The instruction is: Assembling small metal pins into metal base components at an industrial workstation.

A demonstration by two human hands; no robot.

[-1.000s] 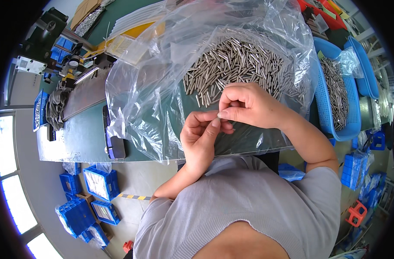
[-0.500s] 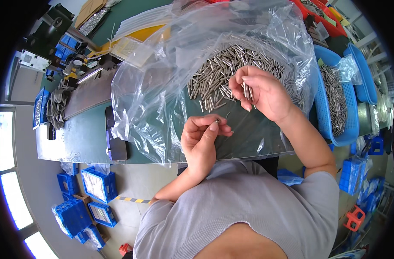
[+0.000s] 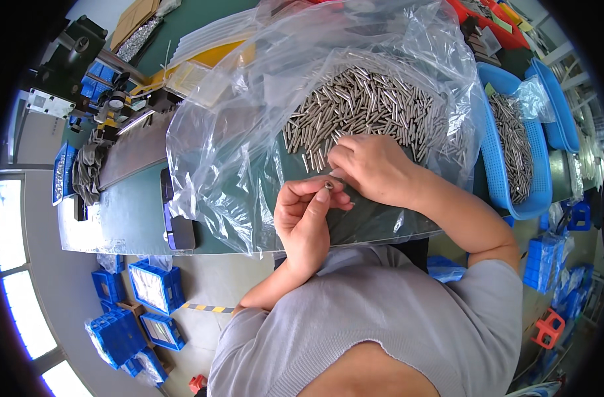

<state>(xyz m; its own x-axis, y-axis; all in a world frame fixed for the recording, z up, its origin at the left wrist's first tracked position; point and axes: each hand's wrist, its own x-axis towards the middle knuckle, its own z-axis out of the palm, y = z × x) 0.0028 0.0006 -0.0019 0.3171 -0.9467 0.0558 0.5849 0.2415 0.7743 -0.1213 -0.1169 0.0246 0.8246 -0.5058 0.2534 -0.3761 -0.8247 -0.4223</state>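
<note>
The right hand (image 3: 376,169) is returning to two o'clock of the left hand (image 3: 304,210), which is pinching a small metal piece (image 3: 329,186); I am unable to discern the right's grip.

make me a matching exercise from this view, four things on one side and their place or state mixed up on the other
Column 1
1. left hand
2. perforated blue basket
3. clear plastic sheet
4. floor tape

Column 2
A. striped yellow and dark
B. pinching a small metal part
C. spread across the green tabletop
D. toward the right, holding metal pins

Pairs: 1-B, 2-D, 3-C, 4-A
</note>
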